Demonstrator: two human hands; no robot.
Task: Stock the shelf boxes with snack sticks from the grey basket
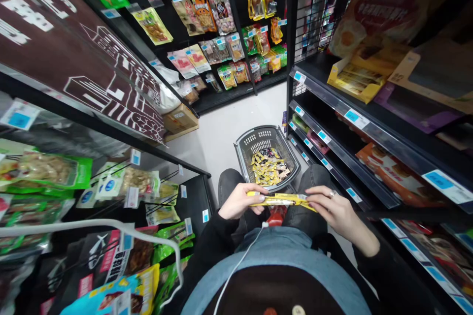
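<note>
Both hands hold slim yellow snack packets (283, 200) stretched crosswise above my lap. My left hand (243, 200) is closed round their left end, thumb on top. At the right end my right hand (334, 209), with a ring on one finger, pinches the packets. Just beyond my knees stands a grey plastic shopping basket (242, 150) on the floor. Inside it lies a loose pile of yellow snack packets (268, 170), some dark ones among them. How many packets I hold is hard to make out.
To the right, a black shelf unit (391, 118) carries a yellow open box (364, 78) of packets. Hanging bagged snacks (55, 170) line the left rack. A cardboard box (181, 120) sits on the floor, and a white cable (236, 266) runs over my front.
</note>
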